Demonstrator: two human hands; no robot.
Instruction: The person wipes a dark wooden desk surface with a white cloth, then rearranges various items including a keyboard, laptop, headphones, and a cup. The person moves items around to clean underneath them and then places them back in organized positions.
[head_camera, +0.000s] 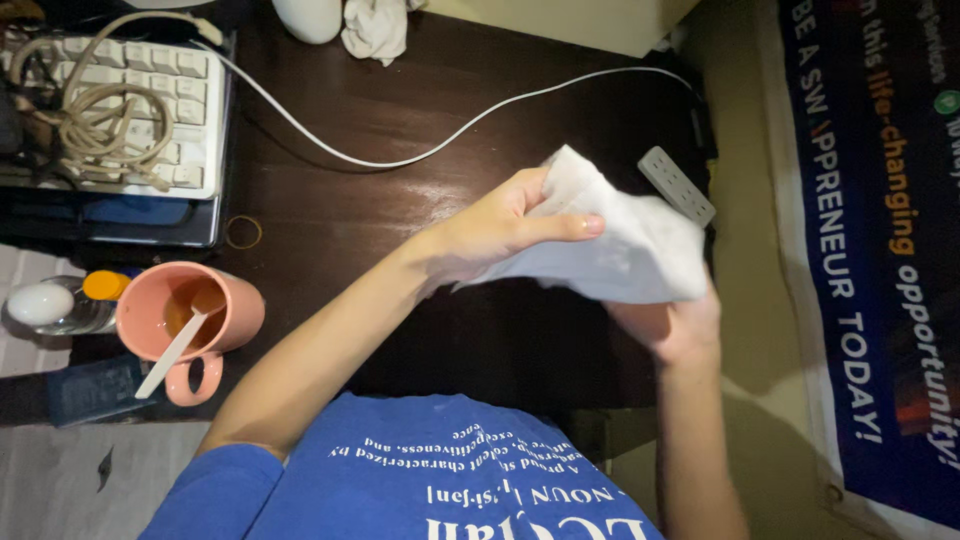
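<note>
Both my hands hold a white cloth (620, 245) above the right edge of a dark wooden desk (400, 110). My left hand (500, 230) pinches the cloth's upper edge, thumb stretched along it. My right hand (672, 325) grips the cloth from underneath and is mostly covered by it. The cloth is bunched and hangs between the two hands.
A white power strip (677, 185) with a white cable (400, 160) lies beside the cloth. At the left stand a pink mug (190, 320) with a stick in it, a keyboard (130, 110) under coiled cord, bottles and a rubber band (243, 232). A blue banner (880, 230) hangs right.
</note>
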